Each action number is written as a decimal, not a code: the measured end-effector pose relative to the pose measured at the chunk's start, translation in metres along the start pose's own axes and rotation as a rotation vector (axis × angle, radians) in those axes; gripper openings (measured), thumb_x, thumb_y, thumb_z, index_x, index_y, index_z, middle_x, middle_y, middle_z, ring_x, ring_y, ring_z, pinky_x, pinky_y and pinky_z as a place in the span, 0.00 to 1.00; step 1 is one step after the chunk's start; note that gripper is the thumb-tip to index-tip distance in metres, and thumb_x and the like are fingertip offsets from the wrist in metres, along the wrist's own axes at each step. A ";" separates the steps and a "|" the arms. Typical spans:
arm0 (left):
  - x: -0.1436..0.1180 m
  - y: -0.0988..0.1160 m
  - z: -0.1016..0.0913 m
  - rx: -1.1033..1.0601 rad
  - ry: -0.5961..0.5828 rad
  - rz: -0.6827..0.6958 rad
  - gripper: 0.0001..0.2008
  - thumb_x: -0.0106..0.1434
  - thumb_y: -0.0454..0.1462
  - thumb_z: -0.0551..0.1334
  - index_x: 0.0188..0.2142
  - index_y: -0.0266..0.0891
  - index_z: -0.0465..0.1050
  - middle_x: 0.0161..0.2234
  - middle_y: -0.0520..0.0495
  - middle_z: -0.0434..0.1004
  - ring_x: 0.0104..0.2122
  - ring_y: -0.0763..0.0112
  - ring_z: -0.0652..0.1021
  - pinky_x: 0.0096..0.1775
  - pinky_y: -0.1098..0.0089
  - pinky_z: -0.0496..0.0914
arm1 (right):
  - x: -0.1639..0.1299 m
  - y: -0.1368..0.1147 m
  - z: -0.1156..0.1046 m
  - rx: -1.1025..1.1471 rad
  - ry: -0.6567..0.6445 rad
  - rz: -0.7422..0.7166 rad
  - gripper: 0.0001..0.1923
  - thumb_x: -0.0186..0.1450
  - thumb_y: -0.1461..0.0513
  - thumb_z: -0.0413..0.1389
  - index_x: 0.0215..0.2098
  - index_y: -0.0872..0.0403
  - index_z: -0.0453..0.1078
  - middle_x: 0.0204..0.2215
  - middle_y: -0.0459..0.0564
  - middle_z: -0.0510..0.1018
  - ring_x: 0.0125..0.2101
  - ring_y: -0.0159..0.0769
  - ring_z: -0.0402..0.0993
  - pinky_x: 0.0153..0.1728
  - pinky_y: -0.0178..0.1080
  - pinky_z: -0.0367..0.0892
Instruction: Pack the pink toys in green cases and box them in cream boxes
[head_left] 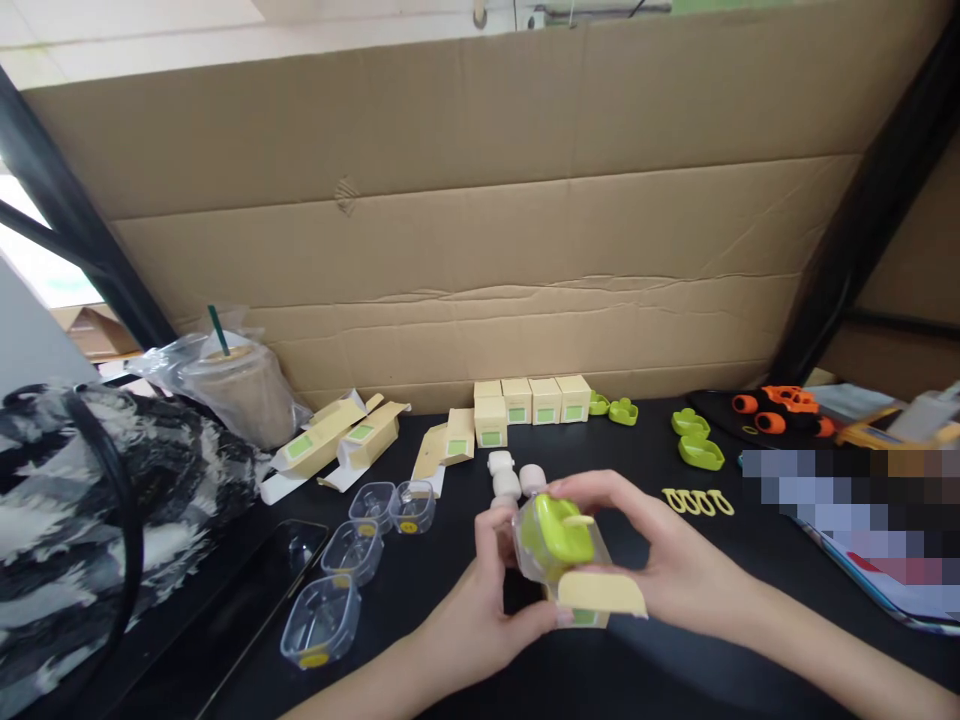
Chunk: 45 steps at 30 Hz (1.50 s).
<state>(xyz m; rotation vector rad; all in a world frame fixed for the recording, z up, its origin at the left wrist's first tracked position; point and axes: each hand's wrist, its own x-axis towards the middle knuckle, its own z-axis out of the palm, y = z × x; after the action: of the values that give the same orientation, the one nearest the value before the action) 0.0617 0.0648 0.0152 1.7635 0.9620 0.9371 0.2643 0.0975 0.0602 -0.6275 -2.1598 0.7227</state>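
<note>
We find a clear plastic case holding a green piece (559, 535) above the middle of the black tabletop (450, 570), gripped between both hands, with a small cream box (596, 598) held open beneath it, flap forward. The left hand (491, 610) grasps the case and box from the near left; the right hand (660, 560) grasps them from the right, fingers curled over the top. We judge the case to be partly entered in the box, not yet closed. Behind stand four closed cream boxes (532, 400) in a row, which we take as finished. Left of them lie unfolded flat boxes (341, 440) and four empty clear cases (352, 550); loose green pieces (697, 440) and yellow rings (697, 502) lie to the right, so work evidently remains. An iced drink in a bag (244, 390) stands at far left.
</note>
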 end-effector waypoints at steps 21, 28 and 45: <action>0.000 0.000 0.000 -0.001 -0.026 0.022 0.25 0.60 0.35 0.62 0.48 0.46 0.45 0.46 0.44 0.68 0.48 0.64 0.72 0.50 0.60 0.65 | -0.012 0.004 0.001 -0.192 -0.147 0.008 0.07 0.68 0.63 0.49 0.45 0.50 0.59 0.41 0.51 0.70 0.41 0.38 0.68 0.42 0.41 0.68; -0.002 0.000 -0.001 0.031 -0.023 -0.015 0.27 0.59 0.36 0.63 0.49 0.45 0.45 0.46 0.43 0.68 0.47 0.62 0.73 0.49 0.59 0.65 | -0.016 0.012 0.013 -0.079 -0.038 0.032 0.07 0.72 0.64 0.40 0.36 0.50 0.55 0.39 0.50 0.68 0.39 0.35 0.68 0.41 0.39 0.69; -0.002 -0.003 0.000 0.044 -0.045 0.017 0.26 0.61 0.36 0.61 0.50 0.46 0.45 0.46 0.44 0.69 0.49 0.61 0.72 0.50 0.59 0.65 | -0.008 0.005 -0.001 -0.341 -0.142 -0.012 0.06 0.63 0.69 0.51 0.31 0.52 0.66 0.39 0.49 0.70 0.38 0.38 0.67 0.38 0.43 0.66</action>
<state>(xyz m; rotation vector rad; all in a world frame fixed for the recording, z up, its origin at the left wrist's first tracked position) 0.0599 0.0636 0.0120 1.8252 0.9468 0.8897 0.2707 0.0965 0.0530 -0.7555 -2.4413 0.4034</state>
